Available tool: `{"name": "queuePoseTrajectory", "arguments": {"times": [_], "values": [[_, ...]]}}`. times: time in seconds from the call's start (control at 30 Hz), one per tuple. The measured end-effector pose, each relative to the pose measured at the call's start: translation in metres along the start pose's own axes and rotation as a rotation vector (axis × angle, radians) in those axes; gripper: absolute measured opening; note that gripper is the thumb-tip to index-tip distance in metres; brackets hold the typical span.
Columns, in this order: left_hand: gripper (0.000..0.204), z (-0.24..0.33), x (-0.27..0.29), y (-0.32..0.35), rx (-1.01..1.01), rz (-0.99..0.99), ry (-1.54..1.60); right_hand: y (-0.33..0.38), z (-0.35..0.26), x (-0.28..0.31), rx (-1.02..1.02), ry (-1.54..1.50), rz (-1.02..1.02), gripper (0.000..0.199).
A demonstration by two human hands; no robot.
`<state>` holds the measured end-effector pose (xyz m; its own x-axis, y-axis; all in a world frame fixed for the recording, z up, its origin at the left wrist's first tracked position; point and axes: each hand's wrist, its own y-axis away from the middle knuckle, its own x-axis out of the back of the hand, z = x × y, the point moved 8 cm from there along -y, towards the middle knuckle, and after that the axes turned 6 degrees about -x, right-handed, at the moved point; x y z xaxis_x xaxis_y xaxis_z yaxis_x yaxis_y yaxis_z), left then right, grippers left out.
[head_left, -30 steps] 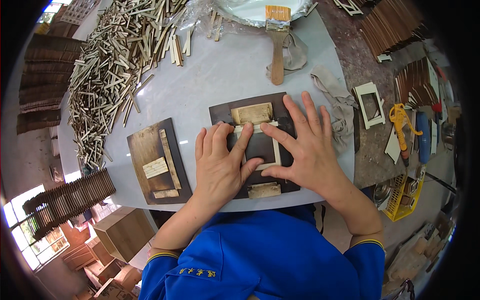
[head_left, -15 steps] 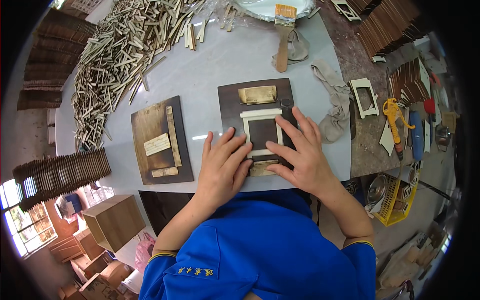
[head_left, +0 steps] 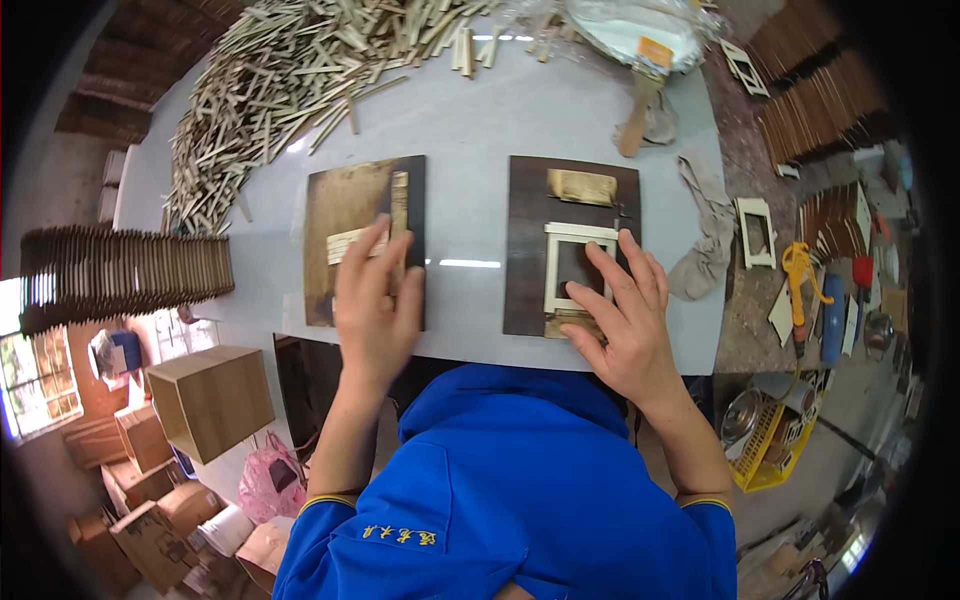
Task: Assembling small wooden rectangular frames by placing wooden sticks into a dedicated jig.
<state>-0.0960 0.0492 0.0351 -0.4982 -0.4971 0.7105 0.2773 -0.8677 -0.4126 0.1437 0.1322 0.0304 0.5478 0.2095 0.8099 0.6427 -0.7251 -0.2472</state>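
Observation:
A dark wooden board (head_left: 525, 200) lies on the table in front of me, with a small cream rectangular frame (head_left: 553, 270) on it. My right hand (head_left: 632, 330) rests at the frame's right side, fingers spread, fingertips touching it. A worn yellowish block (head_left: 583, 186) lies above the frame, and another piece shows partly below it. To the left, a second board (head_left: 330, 195) has a brown face and a dark right edge. Over it is my left hand (head_left: 374, 305), slightly blurred, fingers apart, near several short cream strips (head_left: 343, 245). A narrow upright strip (head_left: 400, 205) stands beside them; its lower part is hidden.
A heap of thin wooden sticks (head_left: 270, 110) covers the far left table. A row of dark slats (head_left: 130, 278) lines the left edge. At far right are a brush (head_left: 640, 115), a white basin (head_left: 600, 25), a grey cloth (head_left: 705, 235) and a yellow glue gun (head_left: 797, 270).
My left hand has left the cream frame and moved left over the other board. My right hand remains at the frame. The whole view has shifted, both boards appearing farther right.

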Motion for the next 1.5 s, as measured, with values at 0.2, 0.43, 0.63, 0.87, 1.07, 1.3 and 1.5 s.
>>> {"name": "queuePoseTrajectory", "arguments": {"times": [0.2,0.43,0.63,0.87,1.07,1.3,1.5], "values": [[0.036,-0.066,0.058,0.017,0.216,0.126,-0.383,-0.029,-0.056,-0.044,0.134,-0.105,-0.097,0.038],[0.026,-0.094,0.055,0.015,0.540,-0.022,-0.185,-0.055,-0.102,-0.108,0.189,-0.180,-0.259,0.055],[0.021,-0.100,0.049,0.011,0.612,-0.044,0.011,-0.065,-0.114,-0.126,0.177,-0.174,-0.294,0.060],[0.017,-0.101,0.044,0.010,0.416,0.047,0.048,-0.062,-0.119,-0.131,0.151,-0.262,-0.290,0.059],[0.020,-0.112,0.033,0.034,0.630,0.237,0.704,-0.056,-0.112,-0.127,0.128,-0.347,-0.240,0.058],[0.029,-0.076,0.002,0.049,0.732,0.056,1.426,-0.050,-0.094,-0.090,0.140,-0.477,-0.105,0.063],[0.029,-0.029,-0.017,0.040,0.747,-0.233,1.212,-0.045,-0.072,-0.064,0.091,-0.442,0.011,0.071]]}}
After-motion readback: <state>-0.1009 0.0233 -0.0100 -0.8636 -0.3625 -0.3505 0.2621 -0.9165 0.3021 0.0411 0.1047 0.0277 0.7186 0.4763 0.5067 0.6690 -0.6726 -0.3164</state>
